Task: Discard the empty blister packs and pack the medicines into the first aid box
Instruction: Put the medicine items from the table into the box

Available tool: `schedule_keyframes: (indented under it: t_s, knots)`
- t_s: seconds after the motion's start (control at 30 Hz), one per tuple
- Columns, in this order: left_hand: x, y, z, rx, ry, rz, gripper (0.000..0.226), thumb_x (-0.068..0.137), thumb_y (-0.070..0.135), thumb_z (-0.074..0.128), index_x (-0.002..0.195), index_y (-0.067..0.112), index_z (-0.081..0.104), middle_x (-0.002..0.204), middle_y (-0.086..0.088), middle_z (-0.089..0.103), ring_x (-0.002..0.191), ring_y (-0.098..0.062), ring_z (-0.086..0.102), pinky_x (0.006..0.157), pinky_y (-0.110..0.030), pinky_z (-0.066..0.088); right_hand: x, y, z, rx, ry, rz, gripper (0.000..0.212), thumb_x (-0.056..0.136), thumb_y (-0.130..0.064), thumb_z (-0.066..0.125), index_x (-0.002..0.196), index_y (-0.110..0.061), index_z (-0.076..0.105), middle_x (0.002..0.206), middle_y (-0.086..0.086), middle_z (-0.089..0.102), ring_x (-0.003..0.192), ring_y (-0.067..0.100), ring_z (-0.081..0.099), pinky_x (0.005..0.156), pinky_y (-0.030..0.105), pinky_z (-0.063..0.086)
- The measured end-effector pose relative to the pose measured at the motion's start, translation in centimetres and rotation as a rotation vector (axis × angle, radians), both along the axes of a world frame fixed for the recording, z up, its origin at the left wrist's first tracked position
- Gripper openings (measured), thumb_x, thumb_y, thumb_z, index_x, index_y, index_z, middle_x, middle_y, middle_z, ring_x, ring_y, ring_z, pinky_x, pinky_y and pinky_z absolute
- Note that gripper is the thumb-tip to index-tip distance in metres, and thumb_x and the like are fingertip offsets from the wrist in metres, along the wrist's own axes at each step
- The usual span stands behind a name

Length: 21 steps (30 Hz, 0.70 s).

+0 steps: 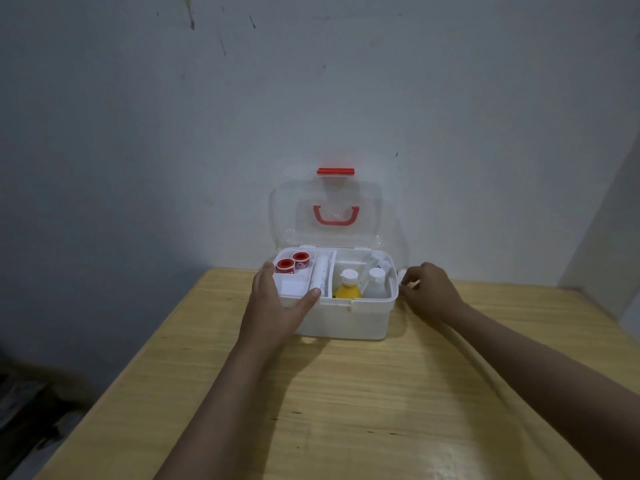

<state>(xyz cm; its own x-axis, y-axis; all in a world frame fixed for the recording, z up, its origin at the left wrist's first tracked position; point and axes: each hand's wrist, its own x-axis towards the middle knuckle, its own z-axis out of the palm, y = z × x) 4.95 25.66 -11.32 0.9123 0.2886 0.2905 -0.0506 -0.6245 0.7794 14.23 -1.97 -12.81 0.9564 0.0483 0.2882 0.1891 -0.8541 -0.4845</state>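
Note:
The white first aid box (349, 320) stands open at the far side of the wooden table, its clear lid (332, 216) with red handle and red latch leaning back against the wall. Inside, a white tray (292, 285) on the left holds two red tape rolls (294, 263) and a white roll (320, 273). On the right stand a yellow bottle (347, 289) and a clear bottle (376, 284). My left hand (277, 306) grips the box's front-left corner, thumb on the rim. Curled fingers of my right hand (427, 289) touch the box's right side beside a small white item. No blister packs show.
The wooden table (346, 403) stretches toward me, with its left edge dropping to a dark floor. A pale wall stands right behind the box, and another wall closes in at the far right.

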Motion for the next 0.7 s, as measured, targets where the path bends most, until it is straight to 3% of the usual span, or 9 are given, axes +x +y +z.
schedule_keyframes:
  t_s: [0.1,0.2,0.43,0.57,0.7]
  knots:
    - [0.0,0.1,0.0,0.002,-0.002,-0.003,0.098,0.068,0.061,0.068,0.146,0.026,0.02,0.153,0.002,0.027,0.134,-0.022,0.036,0.096,-0.037,0.044,-0.4,0.1,-0.2,0.088,-0.044,-0.027,0.011,0.077,-0.017,0.071,0.07,-0.009,0.069,0.073,0.004,0.063,0.074,0.021,0.062,0.068,0.03,0.046]
    - [0.0,0.0,0.0,-0.004,-0.012,-0.008,0.097,0.069,0.06,0.069,0.146,0.026,0.02,0.152,0.002,0.027,0.133,-0.022,0.037,0.095,-0.036,0.044,-0.8,0.1,-0.4,0.177,-0.055,-0.056,0.008,0.077,-0.012,0.068,0.071,-0.006,0.07,0.074,0.004,0.068,0.074,0.02,0.065,0.068,0.027,0.045]
    - [-0.2,-0.1,0.2,-0.013,-0.015,-0.007,0.097,0.069,0.059,0.069,0.146,0.024,0.02,0.152,0.001,0.027,0.134,-0.021,0.035,0.095,-0.033,0.042,-2.8,1.0,2.9,0.399,-0.258,-0.095,0.01,0.077,-0.02,0.072,0.077,-0.009,0.073,0.073,0.0,0.068,0.066,0.011,0.064,0.072,0.027,0.051]
    - [-0.2,0.0,0.2,-0.018,-0.011,-0.012,0.099,0.068,0.062,0.068,0.146,0.024,0.02,0.152,0.002,0.027,0.133,-0.022,0.036,0.094,-0.035,0.043,-4.7,3.0,6.2,0.543,-0.397,0.018,0.009,0.074,-0.014,0.074,0.082,-0.01,0.074,0.076,0.001,0.071,0.073,0.012,0.068,0.072,0.026,0.055]
    - [-0.4,0.0,0.1,-0.064,-0.007,-0.024,0.102,0.066,0.062,0.069,0.147,0.024,0.019,0.152,0.002,0.026,0.133,-0.021,0.036,0.095,-0.034,0.043,-5.5,6.5,8.9,0.497,-0.309,0.279,0.012,0.072,-0.005,0.074,0.082,-0.009,0.076,0.082,0.007,0.075,0.077,0.019,0.071,0.075,0.03,0.059]
